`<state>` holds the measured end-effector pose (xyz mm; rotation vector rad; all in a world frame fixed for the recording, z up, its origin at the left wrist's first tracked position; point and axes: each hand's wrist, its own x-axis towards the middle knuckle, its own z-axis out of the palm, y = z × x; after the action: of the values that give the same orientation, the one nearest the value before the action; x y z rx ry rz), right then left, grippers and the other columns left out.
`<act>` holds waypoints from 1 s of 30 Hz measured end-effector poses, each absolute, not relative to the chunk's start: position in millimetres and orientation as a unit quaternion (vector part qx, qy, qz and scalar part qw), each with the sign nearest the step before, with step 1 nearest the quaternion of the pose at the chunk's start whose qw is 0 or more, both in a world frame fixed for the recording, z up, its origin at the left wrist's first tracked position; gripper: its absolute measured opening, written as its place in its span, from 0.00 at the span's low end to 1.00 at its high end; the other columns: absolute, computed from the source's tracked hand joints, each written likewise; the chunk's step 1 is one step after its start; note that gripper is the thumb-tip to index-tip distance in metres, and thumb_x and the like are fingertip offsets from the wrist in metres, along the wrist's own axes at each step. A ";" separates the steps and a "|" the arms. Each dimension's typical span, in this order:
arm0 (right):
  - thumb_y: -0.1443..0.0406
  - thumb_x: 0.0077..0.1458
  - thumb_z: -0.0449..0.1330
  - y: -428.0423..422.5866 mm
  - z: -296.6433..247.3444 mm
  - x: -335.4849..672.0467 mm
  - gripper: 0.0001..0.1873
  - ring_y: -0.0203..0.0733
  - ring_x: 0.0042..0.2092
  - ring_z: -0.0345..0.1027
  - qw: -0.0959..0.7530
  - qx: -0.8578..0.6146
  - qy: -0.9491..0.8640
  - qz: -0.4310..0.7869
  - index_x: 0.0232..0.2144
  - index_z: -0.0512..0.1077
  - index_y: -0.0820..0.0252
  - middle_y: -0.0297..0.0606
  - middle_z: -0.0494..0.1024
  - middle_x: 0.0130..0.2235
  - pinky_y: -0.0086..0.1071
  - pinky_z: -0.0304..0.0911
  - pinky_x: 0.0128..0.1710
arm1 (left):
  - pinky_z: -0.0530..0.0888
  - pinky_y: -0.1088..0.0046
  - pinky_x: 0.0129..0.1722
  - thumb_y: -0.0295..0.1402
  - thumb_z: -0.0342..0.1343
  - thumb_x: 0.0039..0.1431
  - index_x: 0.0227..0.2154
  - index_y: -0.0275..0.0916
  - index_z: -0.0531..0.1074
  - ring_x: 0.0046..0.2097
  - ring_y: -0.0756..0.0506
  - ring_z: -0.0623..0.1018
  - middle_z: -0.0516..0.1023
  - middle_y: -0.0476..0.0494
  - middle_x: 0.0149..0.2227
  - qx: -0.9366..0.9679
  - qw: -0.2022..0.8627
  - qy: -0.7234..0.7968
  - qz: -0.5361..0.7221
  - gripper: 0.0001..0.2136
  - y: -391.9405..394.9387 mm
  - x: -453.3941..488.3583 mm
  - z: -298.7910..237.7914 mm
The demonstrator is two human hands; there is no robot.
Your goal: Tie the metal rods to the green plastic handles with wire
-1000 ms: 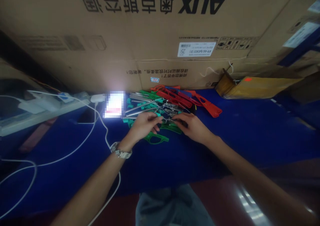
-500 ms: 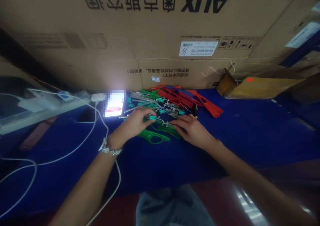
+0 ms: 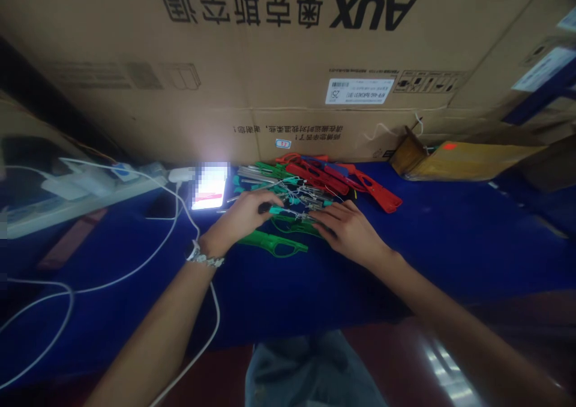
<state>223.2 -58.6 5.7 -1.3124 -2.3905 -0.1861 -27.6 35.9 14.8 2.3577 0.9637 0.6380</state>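
My left hand (image 3: pixel 252 212) is closed in a pinch on a small teal plastic piece (image 3: pixel 275 210) with thin white wire running from it. The wire leads across to my right hand (image 3: pixel 346 224), whose fingers are pressed together at a small metal part (image 3: pixel 306 215); its far end is hidden by the fingers. Just below lies a green lighter-shaped plastic shell half (image 3: pixel 274 242) with a loop opening. Another green shell (image 3: pixel 297 226) sits partly under my right fingers. Behind my hands is a pile of metal tubes (image 3: pixel 256 174) with teal ends and loose wires.
Red shells (image 3: pixel 315 176) lie at the back against a large cardboard box (image 3: pixel 288 53). A lit phone (image 3: pixel 210 186) rests at left, near a power strip (image 3: pixel 90 200) and a white cable (image 3: pixel 130 281). A yellow packet (image 3: pixel 468 159) stands at back right on the blue cloth (image 3: pixel 441 227).
My hands stay close together over the shells, with the wire still between them. My left fingers have shifted slightly around the teal piece. The whole view has moved a little.
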 end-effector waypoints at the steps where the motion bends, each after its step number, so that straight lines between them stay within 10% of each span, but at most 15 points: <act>1: 0.64 0.69 0.53 -59.7 5.2 223.7 0.14 0.45 0.43 0.74 0.205 -0.467 -0.858 -0.066 0.49 0.76 0.60 0.42 0.82 0.41 0.39 0.59 0.42 | 0.74 0.68 0.46 0.21 0.57 0.57 0.42 0.42 0.79 0.44 0.45 0.80 0.82 0.45 0.44 0.868 0.259 0.347 0.243 0.13 36.6 -28.5 14.6; 18: 0.65 0.67 0.56 -63.7 4.5 233.1 0.13 0.42 0.43 0.76 0.327 -0.386 -0.862 -0.040 0.50 0.75 0.60 0.43 0.82 0.42 0.38 0.68 0.43 | 0.72 0.74 0.33 0.37 0.64 0.53 0.37 0.43 0.82 0.35 0.46 0.79 0.83 0.46 0.35 0.846 0.382 0.331 0.170 0.09 36.3 -38.2 69.4; 30: 0.70 0.65 0.55 -36.8 6.2 234.5 0.14 0.46 0.45 0.75 0.184 -0.425 -0.886 0.001 0.50 0.76 0.58 0.44 0.79 0.44 0.43 0.69 0.46 | 0.71 0.73 0.35 0.28 0.63 0.53 0.34 0.42 0.81 0.32 0.47 0.77 0.81 0.50 0.29 0.854 0.322 0.366 0.182 0.06 44.8 -18.6 43.9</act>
<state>234.5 -36.8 6.2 -1.1996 -2.4989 0.0023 -18.6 44.8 43.9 2.2430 0.9608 0.4779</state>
